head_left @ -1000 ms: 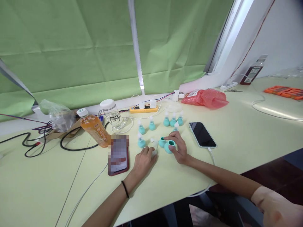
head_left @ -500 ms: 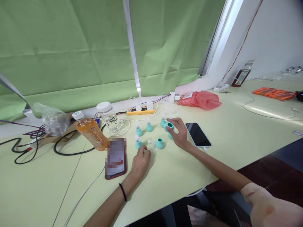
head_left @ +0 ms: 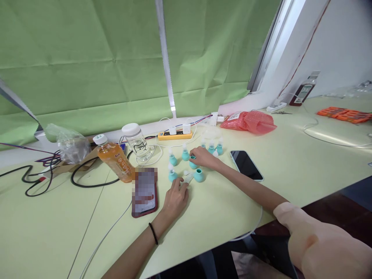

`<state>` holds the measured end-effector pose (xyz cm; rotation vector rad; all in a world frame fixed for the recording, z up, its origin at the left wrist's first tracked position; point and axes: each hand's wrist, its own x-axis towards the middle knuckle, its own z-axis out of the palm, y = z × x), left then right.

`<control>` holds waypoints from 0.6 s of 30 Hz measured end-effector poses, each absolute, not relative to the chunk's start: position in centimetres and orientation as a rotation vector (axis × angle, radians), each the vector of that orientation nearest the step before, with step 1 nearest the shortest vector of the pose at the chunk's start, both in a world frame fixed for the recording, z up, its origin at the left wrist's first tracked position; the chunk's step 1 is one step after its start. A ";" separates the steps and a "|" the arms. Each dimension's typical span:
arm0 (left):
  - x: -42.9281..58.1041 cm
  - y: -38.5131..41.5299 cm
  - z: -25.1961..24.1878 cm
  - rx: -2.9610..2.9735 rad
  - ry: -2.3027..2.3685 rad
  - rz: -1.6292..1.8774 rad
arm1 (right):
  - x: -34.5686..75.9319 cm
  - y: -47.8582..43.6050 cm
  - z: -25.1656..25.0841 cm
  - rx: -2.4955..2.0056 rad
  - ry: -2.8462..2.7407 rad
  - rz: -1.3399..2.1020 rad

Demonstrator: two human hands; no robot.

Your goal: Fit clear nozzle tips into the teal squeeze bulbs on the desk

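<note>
My right hand (head_left: 202, 157) has its fingers closed around a small teal bulb (head_left: 193, 163) with an open mouth. I cannot tell whether that bulb touches the table. Just nearer to me stands another open teal bulb (head_left: 198, 176). My left hand (head_left: 176, 197) rests low on the table, thumb and fingertips pinched at a clear plastic piece (head_left: 188, 178), partly hidden by the fingers. A small white cap-like piece (head_left: 186, 173) lies beside it. Teal bulbs with clear tops stand to the left (head_left: 172, 175) and behind my right hand (head_left: 211, 148).
A phone (head_left: 144, 193) in a red case lies left, a second phone (head_left: 247, 165) right. An orange drink bottle (head_left: 116, 161) and a clear cup (head_left: 138, 145) stand left. Behind are a yellow power strip (head_left: 175, 135) and a red bubble-wrap bag (head_left: 250, 123). A white cable (head_left: 101, 236) crosses the front.
My right hand has moved left and slightly down with the teal bulb, uncovering the bulbs at the back right. My left hand stays by the clear plastic piece. The view has shifted slightly.
</note>
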<state>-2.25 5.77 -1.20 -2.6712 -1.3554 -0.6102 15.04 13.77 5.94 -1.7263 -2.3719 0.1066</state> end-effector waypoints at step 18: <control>-2.6 6.2 -1.6 -2.579 -1.360 -0.565 | 20.3 13.3 7.8 -1.329 -1.765 -0.241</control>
